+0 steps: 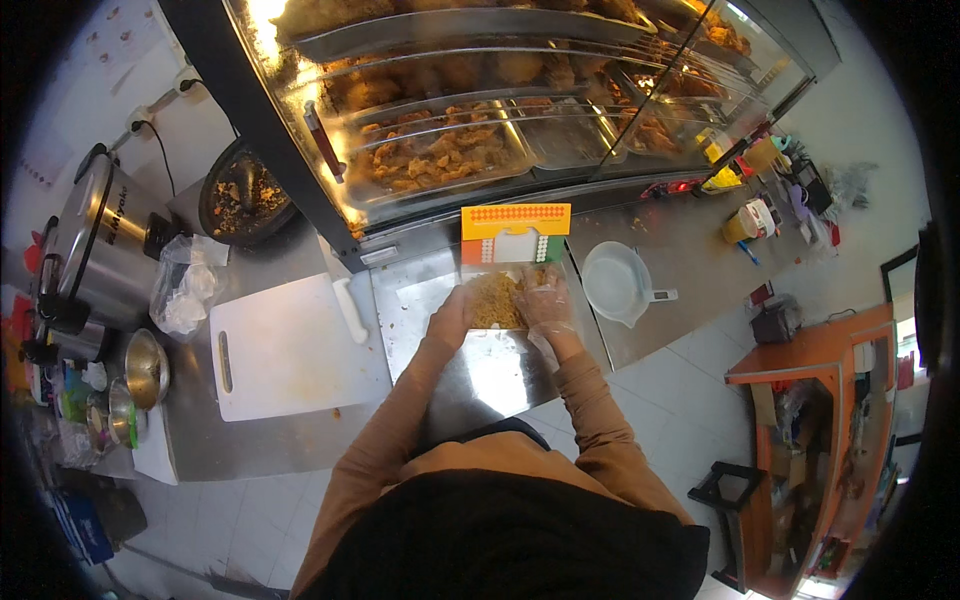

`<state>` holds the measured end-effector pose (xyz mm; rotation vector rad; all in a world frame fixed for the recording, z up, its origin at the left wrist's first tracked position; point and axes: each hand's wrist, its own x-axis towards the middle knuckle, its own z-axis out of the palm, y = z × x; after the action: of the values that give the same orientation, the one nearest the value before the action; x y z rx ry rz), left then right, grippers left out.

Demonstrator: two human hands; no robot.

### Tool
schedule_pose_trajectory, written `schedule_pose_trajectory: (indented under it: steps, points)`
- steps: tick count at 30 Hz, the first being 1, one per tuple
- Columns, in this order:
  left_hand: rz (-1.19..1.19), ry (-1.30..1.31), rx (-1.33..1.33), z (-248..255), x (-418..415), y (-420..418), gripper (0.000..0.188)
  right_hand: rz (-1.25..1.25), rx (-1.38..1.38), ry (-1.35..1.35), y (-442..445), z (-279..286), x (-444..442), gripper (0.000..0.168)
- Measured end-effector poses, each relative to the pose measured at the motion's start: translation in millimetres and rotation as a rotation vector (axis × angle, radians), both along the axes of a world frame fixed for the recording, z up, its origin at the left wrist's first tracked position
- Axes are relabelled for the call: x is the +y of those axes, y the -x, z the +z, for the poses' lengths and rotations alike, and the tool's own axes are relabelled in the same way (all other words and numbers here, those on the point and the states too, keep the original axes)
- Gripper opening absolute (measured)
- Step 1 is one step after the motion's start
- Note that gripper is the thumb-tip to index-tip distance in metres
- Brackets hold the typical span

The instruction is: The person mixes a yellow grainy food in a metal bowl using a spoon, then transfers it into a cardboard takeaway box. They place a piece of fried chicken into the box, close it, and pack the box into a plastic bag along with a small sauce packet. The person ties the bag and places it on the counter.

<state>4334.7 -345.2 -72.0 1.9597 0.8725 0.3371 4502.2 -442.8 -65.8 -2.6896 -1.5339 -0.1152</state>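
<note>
An open cardboard food box (515,234), its printed lid raised, stands on the steel counter before me. Crumbly golden-brown food (496,301) fills much of it. My left hand (451,315) is bare and rests against the box's left side. My right hand (546,304) wears a clear plastic glove; its fingers reach into the right part of the box, over the food. Whether they hold a piece cannot be told. To the right of the box lies a translucent plastic measuring jug (617,281) with a handle.
Left are a white cutting board (292,352), a knife (349,307), a stone mortar (246,193), a plastic bag (187,289) and a rice cooker (112,232). A glass display case of fried food (442,150) borders the counter's far side. An orange shelf (795,367) stands at right.
</note>
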Motion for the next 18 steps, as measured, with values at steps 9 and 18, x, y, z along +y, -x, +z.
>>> schedule_pose_trajectory:
  steps: [9,18]
  points:
    - [-0.108,-0.393,-0.533,100.7,-53.5,77.4,0.075,-0.052,0.994,-0.606,111.5,88.0,46.0,0.067]
    - [0.313,-0.666,-0.752,106.9,20.3,124.5,0.059,0.067,1.124,-1.378,230.6,119.9,111.7,0.060]
